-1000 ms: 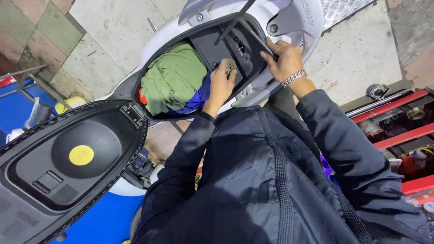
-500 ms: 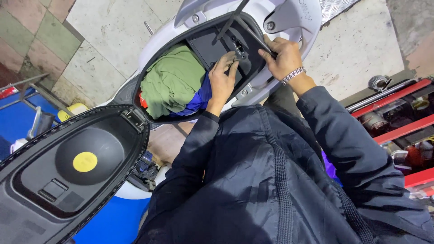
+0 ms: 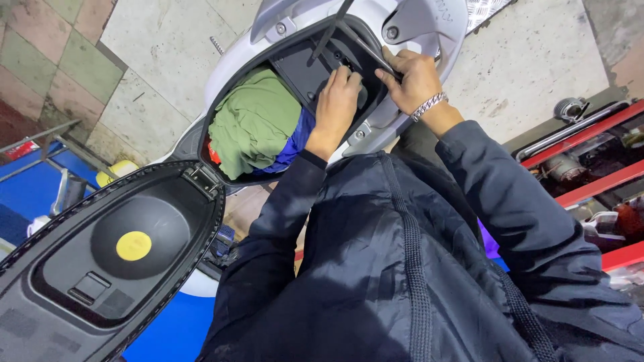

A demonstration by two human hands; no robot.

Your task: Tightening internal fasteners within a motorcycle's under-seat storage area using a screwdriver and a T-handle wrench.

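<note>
A white scooter [image 3: 429, 27] stands with its seat [image 3: 114, 261] flipped open toward the lower left. In the storage well lie a green cloth [image 3: 258, 124] and a blue one [image 3: 298, 141]. My left hand [image 3: 337, 100] lies on the black panel [image 3: 302, 67] at the well's far end, fingers curled over its edge. What is under the palm is hidden. My right hand [image 3: 410, 79], with a silver bracelet on the wrist, grips the panel's right edge by the white bodywork. My dark jacket fills the lower frame.
The seat underside carries a round yellow sticker [image 3: 133, 245]. A red tool rack [image 3: 583, 167] with parts stands at the right. Blue objects [image 3: 33, 188] and a metal bar sit at the left. Stone and tiled floor surrounds the scooter.
My left hand has gone from lifted above the panel to lying flat on it. My right hand has kept its grip at the panel's edge.
</note>
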